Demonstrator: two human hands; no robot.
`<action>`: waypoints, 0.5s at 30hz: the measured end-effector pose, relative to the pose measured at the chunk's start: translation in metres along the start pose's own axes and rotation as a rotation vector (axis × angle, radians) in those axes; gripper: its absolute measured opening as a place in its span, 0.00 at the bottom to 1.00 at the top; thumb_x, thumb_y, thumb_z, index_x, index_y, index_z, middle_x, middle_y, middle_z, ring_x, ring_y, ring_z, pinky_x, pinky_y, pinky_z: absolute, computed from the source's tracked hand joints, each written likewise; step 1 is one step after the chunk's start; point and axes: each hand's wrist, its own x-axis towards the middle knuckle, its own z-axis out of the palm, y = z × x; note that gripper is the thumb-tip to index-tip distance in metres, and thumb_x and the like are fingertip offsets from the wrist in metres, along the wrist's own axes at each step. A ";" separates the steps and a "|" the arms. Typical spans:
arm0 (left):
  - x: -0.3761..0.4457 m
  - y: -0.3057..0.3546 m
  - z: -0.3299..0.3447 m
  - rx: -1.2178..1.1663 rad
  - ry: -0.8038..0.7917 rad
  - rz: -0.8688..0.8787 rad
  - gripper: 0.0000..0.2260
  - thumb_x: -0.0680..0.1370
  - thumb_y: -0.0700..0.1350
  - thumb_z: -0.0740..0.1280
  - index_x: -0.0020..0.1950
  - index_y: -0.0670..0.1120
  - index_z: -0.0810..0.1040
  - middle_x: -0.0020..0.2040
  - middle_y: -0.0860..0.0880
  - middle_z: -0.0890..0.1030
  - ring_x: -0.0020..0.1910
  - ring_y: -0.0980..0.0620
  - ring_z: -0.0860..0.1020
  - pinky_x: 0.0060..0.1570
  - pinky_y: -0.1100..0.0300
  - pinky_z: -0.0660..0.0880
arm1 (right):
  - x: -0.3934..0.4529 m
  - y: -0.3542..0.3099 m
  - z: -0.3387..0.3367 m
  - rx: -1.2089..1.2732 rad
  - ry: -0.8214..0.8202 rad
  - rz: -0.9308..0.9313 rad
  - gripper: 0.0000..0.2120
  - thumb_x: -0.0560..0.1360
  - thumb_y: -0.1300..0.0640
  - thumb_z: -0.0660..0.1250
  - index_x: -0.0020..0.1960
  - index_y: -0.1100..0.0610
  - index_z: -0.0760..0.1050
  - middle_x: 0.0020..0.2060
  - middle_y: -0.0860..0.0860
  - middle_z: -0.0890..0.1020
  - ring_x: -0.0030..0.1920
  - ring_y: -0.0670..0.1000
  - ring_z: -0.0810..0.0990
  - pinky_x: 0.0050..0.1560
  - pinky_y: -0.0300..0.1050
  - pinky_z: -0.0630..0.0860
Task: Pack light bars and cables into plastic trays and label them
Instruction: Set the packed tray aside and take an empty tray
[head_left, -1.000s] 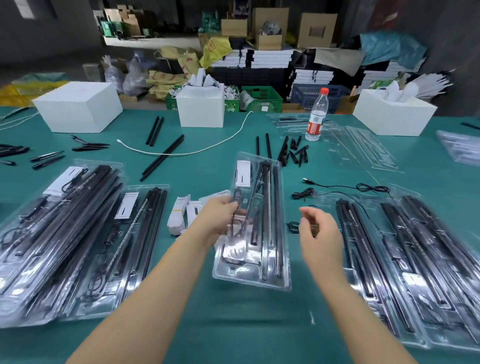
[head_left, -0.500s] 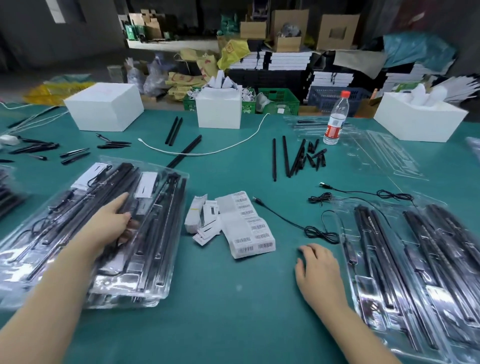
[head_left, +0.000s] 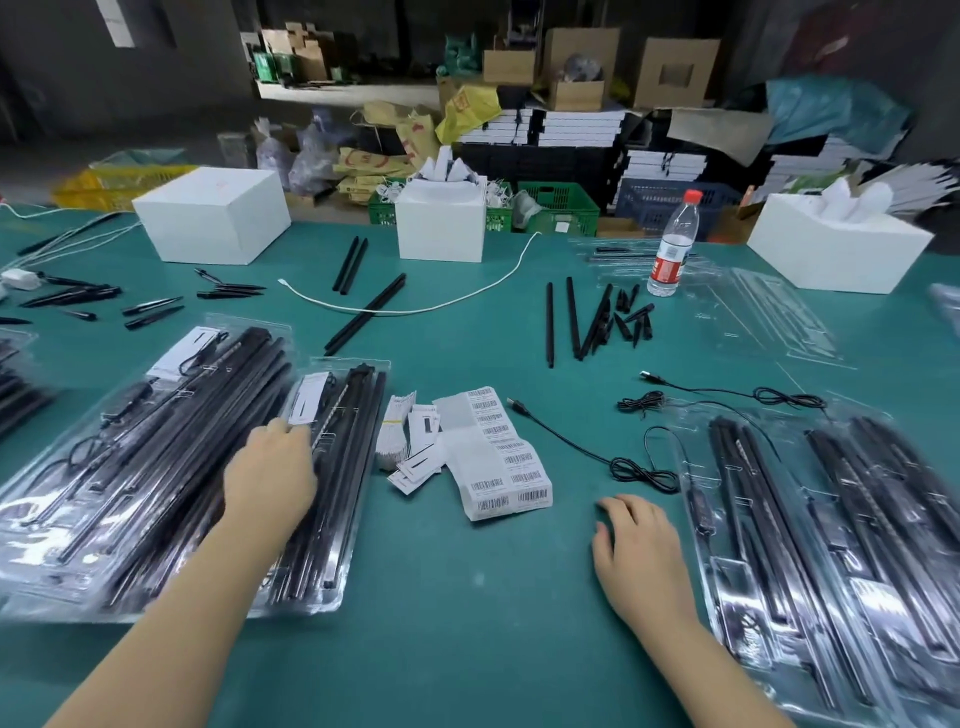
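On the left of the green table (head_left: 467, 649), the left hand (head_left: 270, 480) lies palm down on a packed plastic tray (head_left: 343, 467) of black light bars that tops a stack, its fingers laid fairly flat on the cover, gripping nothing I can see. Just right of it sits a strip of barcode labels (head_left: 498, 457) (beside some small folded cards), then a loose black cable (head_left: 639, 470). The right hand (head_left: 636, 545) rests on the table, fingers loosely bent and empty, next to the blurred open trays (head_left: 831, 545) on the right.

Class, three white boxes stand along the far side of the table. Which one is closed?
The left white box: its top is flat and shut, while the middle box and right box have white paper sticking out.
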 end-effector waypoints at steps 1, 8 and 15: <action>0.003 0.004 0.006 -0.124 0.003 0.039 0.16 0.78 0.37 0.60 0.64 0.42 0.75 0.62 0.43 0.76 0.60 0.40 0.74 0.53 0.47 0.74 | 0.000 0.000 0.000 0.000 0.000 -0.001 0.13 0.77 0.59 0.67 0.60 0.59 0.80 0.57 0.54 0.80 0.59 0.57 0.76 0.62 0.53 0.73; 0.016 0.001 0.046 -0.134 -0.081 0.068 0.24 0.85 0.51 0.53 0.78 0.39 0.63 0.75 0.39 0.67 0.77 0.40 0.60 0.75 0.46 0.58 | -0.001 0.000 -0.001 0.011 -0.003 0.002 0.13 0.78 0.58 0.66 0.61 0.58 0.79 0.58 0.54 0.80 0.60 0.56 0.76 0.63 0.52 0.72; 0.017 -0.009 0.039 -0.191 -0.043 0.085 0.21 0.84 0.46 0.58 0.74 0.37 0.69 0.71 0.36 0.72 0.73 0.38 0.66 0.73 0.47 0.62 | 0.000 -0.002 -0.005 -0.005 -0.051 0.022 0.15 0.80 0.55 0.62 0.65 0.56 0.77 0.62 0.52 0.78 0.63 0.54 0.74 0.66 0.49 0.69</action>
